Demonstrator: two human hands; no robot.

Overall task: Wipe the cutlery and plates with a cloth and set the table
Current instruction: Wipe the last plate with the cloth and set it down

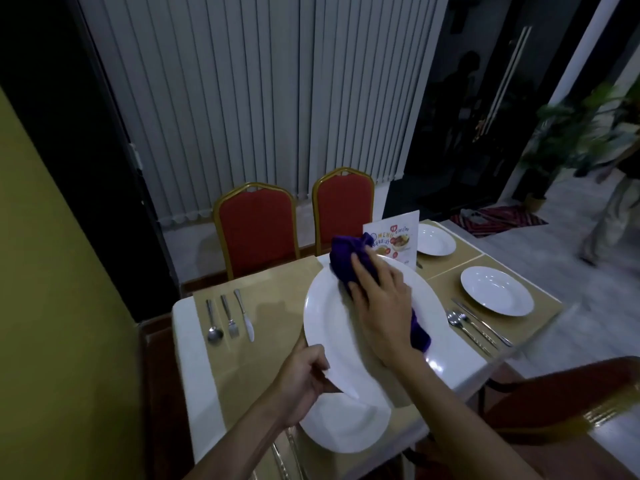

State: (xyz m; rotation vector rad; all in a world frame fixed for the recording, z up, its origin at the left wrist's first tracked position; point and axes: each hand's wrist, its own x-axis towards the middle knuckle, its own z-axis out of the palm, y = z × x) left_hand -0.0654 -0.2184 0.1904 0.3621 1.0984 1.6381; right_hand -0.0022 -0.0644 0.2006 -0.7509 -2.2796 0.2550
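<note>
Holding the plate [332, 327] tilted above the table [194, 341], your left hand [304, 379] pinches its rim; right hand [381, 306], fingers pressed together on the cloth [346, 261]. Grip looks thin, probably; hard wiping could slip it.

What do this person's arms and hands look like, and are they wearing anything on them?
Both forearms are bare as far as the picture shows: no sleeves, gloves, watch or bracelets. The left hand and the right hand show no rings that I can make out, though the image is dim and slightly blurred.
</note>
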